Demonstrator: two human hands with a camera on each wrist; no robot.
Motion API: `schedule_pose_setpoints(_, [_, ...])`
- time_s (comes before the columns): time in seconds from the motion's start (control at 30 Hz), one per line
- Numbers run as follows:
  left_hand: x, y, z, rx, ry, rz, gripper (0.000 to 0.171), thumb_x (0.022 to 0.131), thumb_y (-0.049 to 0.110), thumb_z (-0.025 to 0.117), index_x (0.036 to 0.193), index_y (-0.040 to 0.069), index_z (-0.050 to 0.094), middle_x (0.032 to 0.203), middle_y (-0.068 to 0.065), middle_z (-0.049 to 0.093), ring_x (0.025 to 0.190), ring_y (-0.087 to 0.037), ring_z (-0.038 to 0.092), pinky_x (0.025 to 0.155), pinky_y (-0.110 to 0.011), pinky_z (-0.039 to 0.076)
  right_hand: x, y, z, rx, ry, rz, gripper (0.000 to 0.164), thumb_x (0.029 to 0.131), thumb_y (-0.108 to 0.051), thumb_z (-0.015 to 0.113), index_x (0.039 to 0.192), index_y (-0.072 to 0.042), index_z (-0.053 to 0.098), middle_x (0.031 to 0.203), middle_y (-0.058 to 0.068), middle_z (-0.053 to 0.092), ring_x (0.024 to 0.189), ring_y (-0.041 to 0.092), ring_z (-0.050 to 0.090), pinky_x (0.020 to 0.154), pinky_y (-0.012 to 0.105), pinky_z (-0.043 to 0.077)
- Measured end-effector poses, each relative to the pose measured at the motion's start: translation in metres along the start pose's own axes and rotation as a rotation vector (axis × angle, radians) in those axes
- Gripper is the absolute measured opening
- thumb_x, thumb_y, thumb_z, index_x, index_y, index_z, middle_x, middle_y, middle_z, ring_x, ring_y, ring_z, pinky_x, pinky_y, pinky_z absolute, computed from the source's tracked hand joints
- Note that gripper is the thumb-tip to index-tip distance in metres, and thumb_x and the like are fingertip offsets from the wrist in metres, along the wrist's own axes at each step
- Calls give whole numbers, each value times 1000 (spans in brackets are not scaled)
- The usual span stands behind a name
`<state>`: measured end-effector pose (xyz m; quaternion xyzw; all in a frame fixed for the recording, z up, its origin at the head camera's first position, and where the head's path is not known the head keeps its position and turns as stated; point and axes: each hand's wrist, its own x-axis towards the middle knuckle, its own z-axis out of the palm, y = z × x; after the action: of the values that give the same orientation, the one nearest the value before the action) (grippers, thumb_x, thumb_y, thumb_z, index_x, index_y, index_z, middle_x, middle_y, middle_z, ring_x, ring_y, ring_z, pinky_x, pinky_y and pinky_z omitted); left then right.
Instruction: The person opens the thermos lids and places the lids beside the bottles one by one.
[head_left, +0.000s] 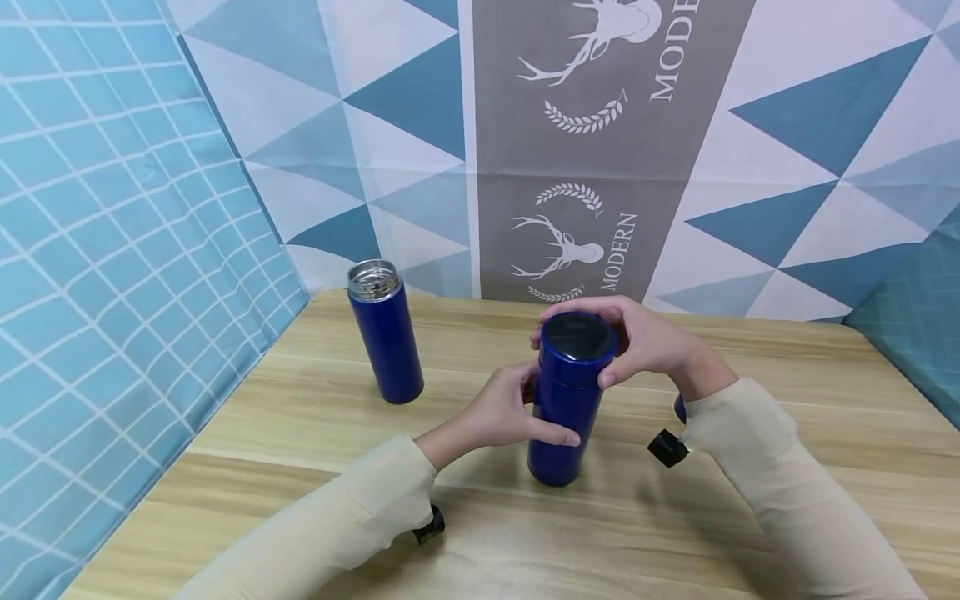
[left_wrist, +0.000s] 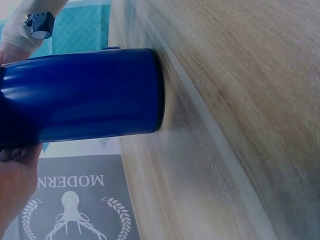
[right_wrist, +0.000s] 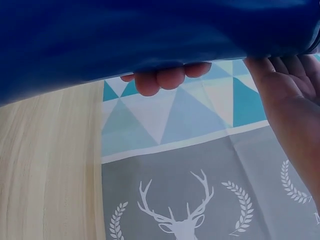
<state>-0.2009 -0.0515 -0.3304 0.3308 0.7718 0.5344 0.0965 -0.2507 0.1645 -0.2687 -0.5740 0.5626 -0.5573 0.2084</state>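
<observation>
A dark blue vacuum flask [head_left: 558, 425] with a glossy black-topped cap [head_left: 578, 337] stands nearly upright on the wooden table. Around the middle of its body, my left hand [head_left: 495, 412] grips it, thumb across the near side. Higher up, my right hand [head_left: 647, 335] holds the cap, fingers behind and thumb in front. In the right wrist view, left fingertips [right_wrist: 167, 80] show beyond the blue body. A second blue flask [head_left: 387, 342] stands apart at the left, its steel mouth uncovered. The base of the held flask [left_wrist: 135, 92] is at the table surface in the left wrist view.
Partly hidden behind the right wrist is a small blue object [head_left: 680, 408]. Black wrist cameras hang below the sleeves. A patterned cloth backdrop [head_left: 405, 108] rises behind the wooden table [head_left: 315, 467], and a blue checked cloth [head_left: 97, 250] borders the left side.
</observation>
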Motion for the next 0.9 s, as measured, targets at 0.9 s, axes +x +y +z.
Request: schedule_pose_setpoints(0.9, [1,1,2,-14,21,13,60,65,9,87,119,9,62,112,-7,71,92,-3,68,85,-21,55,0,-44,91,-490,755,317,76,76,-7,80,142,-11,43,132,19,56,117,26,61,97,18,49])
